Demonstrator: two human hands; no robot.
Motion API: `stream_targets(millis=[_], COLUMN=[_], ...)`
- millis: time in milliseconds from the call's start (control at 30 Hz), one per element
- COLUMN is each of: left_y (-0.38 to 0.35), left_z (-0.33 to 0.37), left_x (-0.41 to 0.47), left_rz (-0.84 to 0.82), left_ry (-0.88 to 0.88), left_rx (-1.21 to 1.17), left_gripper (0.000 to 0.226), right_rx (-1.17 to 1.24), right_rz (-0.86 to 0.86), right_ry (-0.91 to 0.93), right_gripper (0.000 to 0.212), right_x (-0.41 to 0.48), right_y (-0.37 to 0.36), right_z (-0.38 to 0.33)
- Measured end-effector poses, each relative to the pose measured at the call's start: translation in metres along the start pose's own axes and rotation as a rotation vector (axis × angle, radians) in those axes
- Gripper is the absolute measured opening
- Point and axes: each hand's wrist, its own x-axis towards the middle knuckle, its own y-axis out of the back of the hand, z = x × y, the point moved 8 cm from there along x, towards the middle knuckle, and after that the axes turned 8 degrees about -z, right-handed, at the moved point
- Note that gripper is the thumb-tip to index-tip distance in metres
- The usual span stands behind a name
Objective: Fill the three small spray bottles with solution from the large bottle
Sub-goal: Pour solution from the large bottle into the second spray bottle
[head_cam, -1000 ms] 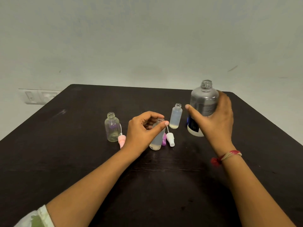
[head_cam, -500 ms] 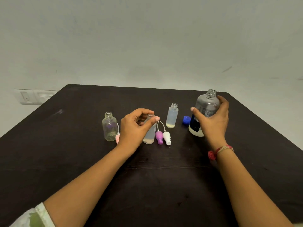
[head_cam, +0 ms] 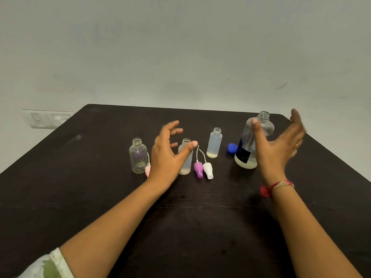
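Three small uncapped bottles stand on the dark table (head_cam: 100,187): a round clear one (head_cam: 138,156) at left, a slim one (head_cam: 185,159) in the middle, and a frosted one (head_cam: 214,143) further back. The large clear bottle (head_cam: 252,145) stands uncapped at right, a little pale liquid at its bottom. My left hand (head_cam: 166,153) is open, fingers spread just off the middle bottle. My right hand (head_cam: 279,145) is open beside the large bottle, thumb in front of it, not gripping.
Pink (head_cam: 148,171), purple (head_cam: 198,171) and white (head_cam: 208,171) spray caps lie on the table near the small bottles. A blue cap (head_cam: 232,148) lies left of the large bottle. A wall socket (head_cam: 44,119) sits at left behind the table.
My left hand let go of the middle bottle and spread its fingers. My right hand set the large bottle down and released it, opening away to the right.
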Motion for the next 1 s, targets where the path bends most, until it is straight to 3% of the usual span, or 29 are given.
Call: stream_targets(millis=[133,233,333,433,667,833,1000], left_y=[0.012,0.030,0.057,0.088,0.118,0.116,0.109], left_z=[0.023,0.050,0.048,0.026,-0.005,-0.022,-0.030], left_x=[-0.005,-0.006,0.006,0.011,0.007,0.009,0.012], left_rz=[0.136,0.257,0.331,0.424,0.575,0.541,0.482], left_ry=[-0.159,-0.343,-0.337,-0.211,-0.011,0.093,0.117], left_rx=[0.215,0.400,0.512,0.387,0.094,-0.040,-0.082], left_gripper=[0.063,0.056,0.052,0.060,0.063,0.056,0.040], right_rx=[-0.027,0.022,0.043,-0.029,-0.021,-0.143,-0.160], right_rz=[0.122,-0.097,-0.532,-0.746,-0.781,-0.796,-0.748], right_ry=[0.359,0.570,0.425,0.315,0.170,0.260,0.218], right_gripper=[0.069,0.061,0.070,0.081,0.086,0.079,0.081], right_x=[-0.009,-0.026,-0.050,-0.071,-0.083,-0.095,-0.086], right_y=[0.013,-0.009,-0.057,-0.086,-0.107,-0.127,-0.139], right_z=[-0.039,-0.065,-0.067,-0.055,-0.051,-0.058,-0.053])
